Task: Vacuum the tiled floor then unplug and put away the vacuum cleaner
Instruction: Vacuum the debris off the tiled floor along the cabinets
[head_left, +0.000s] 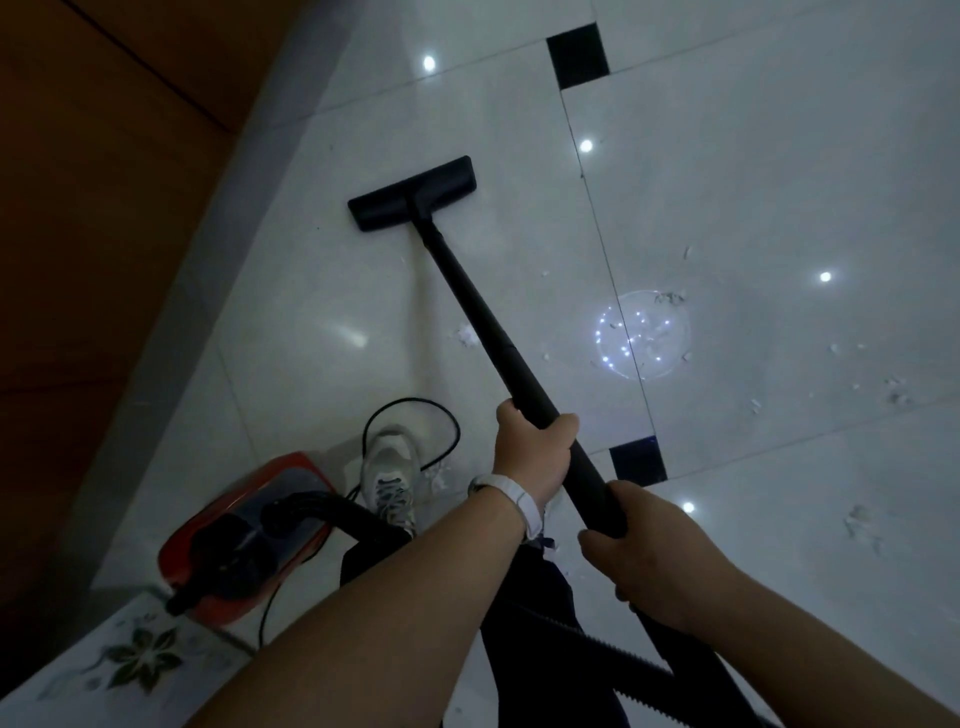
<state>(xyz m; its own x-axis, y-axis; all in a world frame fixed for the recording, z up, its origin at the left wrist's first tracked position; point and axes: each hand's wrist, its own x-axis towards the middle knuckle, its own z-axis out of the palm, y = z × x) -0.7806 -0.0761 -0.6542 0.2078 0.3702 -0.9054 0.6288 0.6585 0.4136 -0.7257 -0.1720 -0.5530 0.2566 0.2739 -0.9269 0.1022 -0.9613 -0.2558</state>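
I cannot read any words or numbers here. The vacuum cleaner (234, 525) is too dark for me to read anything on it.

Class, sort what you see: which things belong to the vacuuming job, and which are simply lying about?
Belong to the job: vacuum wand, floor head, red canister vacuum, power cord, white scraps on the tiled floor, left hand and right hand gripping the wand.

Just there: flower-patterned surface, brown wooden panel, white shoe.
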